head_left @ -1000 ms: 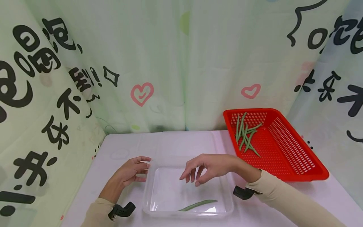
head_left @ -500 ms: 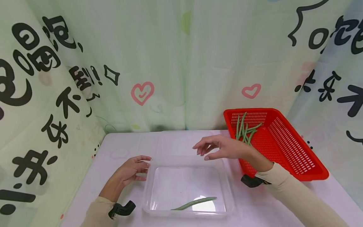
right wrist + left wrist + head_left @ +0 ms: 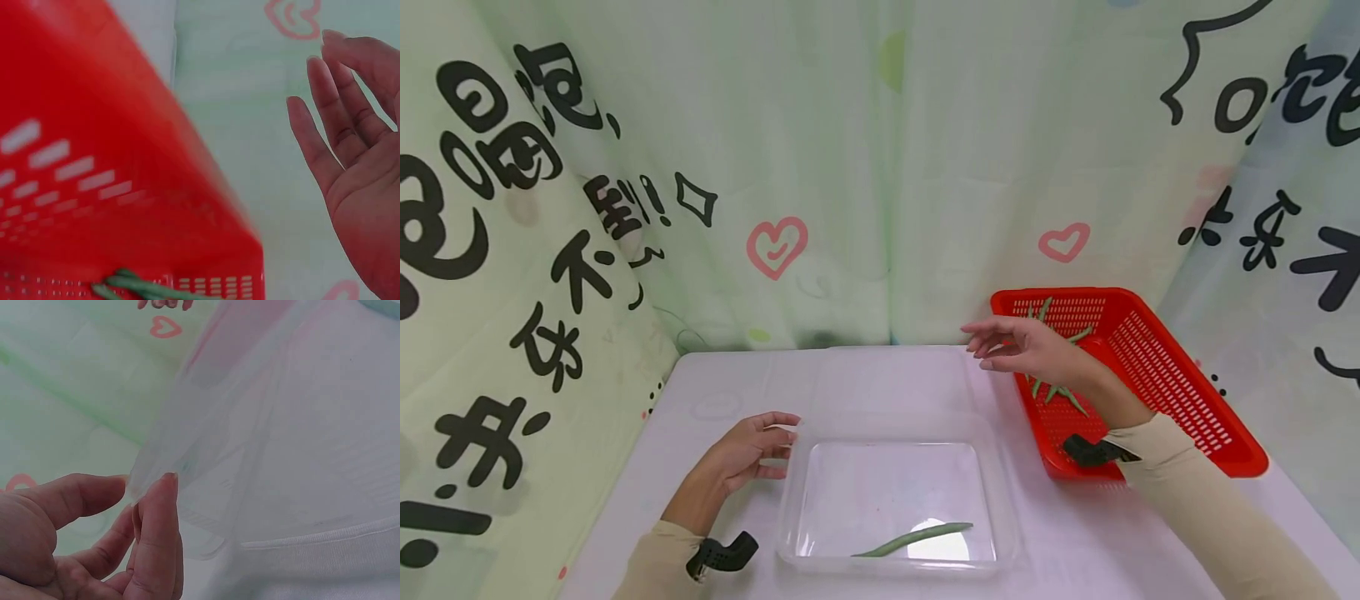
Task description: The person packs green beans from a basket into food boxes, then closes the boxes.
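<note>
A clear plastic box [image 3: 887, 565] sits on the table, and one green bean [image 3: 917, 537] lies in it near the front. My left hand [image 3: 748, 454] is at the box's left side, its fingertips right at the rim. In the left wrist view, the thumb and fingers [image 3: 156, 537] are loosely extended at the box's corner. Over the left edge of the red basket [image 3: 1180, 375], my right hand [image 3: 1026, 346] hangs with relaxed fingers and holds nothing. Several green beans [image 3: 1060, 396] lie in the basket, partly hidden by that hand.
The table [image 3: 737, 383] has a pale cloth cover. Behind it and at both sides hangs a light green curtain [image 3: 887, 208] with black characters and pink hearts. The basket stands at the table's right, behind the box.
My right hand has moved from above the box up and right to the basket's left edge. The bean has shifted slightly left in the box. My left hand has stayed put.
</note>
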### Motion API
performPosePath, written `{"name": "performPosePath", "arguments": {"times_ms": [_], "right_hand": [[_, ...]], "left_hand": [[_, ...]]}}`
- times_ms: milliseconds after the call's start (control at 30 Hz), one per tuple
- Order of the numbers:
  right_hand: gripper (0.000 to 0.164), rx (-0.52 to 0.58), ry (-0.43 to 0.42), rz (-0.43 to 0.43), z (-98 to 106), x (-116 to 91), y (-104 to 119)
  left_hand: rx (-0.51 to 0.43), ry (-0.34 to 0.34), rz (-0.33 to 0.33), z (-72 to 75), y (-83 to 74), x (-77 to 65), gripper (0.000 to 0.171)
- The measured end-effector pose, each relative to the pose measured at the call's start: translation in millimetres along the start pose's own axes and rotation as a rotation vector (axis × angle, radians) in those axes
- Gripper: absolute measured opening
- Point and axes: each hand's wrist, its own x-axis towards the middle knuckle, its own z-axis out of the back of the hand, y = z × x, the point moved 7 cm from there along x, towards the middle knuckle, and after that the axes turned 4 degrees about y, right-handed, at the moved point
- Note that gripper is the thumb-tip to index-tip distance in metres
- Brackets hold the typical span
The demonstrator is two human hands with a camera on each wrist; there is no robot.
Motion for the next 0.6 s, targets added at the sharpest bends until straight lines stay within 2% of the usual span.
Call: {"name": "performPosePath", "arguments": {"times_ms": [267,600], "right_hand": [[0.052,-0.001,-0.083,-0.024,32.6,-7.3,-27.6],[0.055,-0.007,-0.192,-0.11,62.3,-19.1,-51.5]], "left_hand": [[-0.016,-0.001,0.008,-0.4,2.4,1.7,0.045],[-0.007,0.02,0.006,-0.2,1.4,0.0,0.048]]}}
